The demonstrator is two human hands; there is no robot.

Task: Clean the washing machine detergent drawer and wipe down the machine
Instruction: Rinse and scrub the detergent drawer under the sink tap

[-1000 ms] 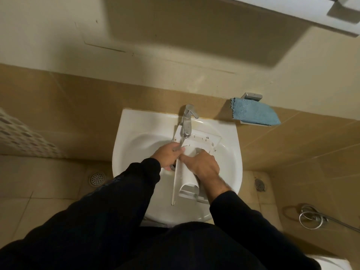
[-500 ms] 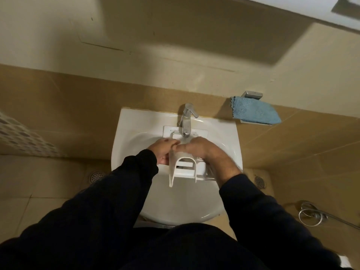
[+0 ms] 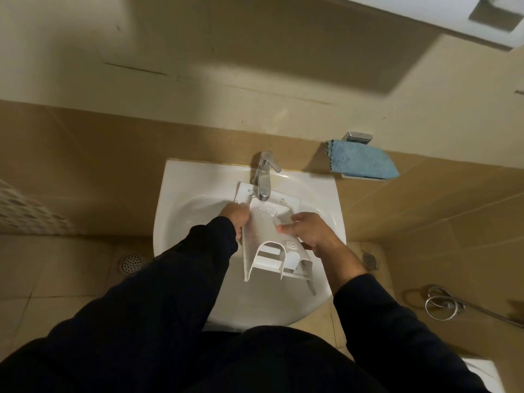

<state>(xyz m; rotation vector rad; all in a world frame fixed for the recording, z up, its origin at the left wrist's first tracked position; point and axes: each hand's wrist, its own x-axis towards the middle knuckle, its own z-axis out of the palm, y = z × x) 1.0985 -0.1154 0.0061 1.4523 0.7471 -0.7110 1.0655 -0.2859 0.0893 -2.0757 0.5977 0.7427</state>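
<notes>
Drawer (image 3: 265, 236) is back to lying lengthwise in the sink (image 3: 181, 219), centre frame, far end under the tap (image 3: 263, 177); half a second ago it sat tilted up, front face toward camera. Left hand (image 3: 235, 215) grips its left edge, fingers curled. Right hand (image 3: 307, 229) has shifted to the right side, fingers half-curled round that wall. Looks like rinsing continues, other faces getting exposed. Blue cloth (image 3: 363, 163) untouched, upper right. No readable brands or text.
</notes>
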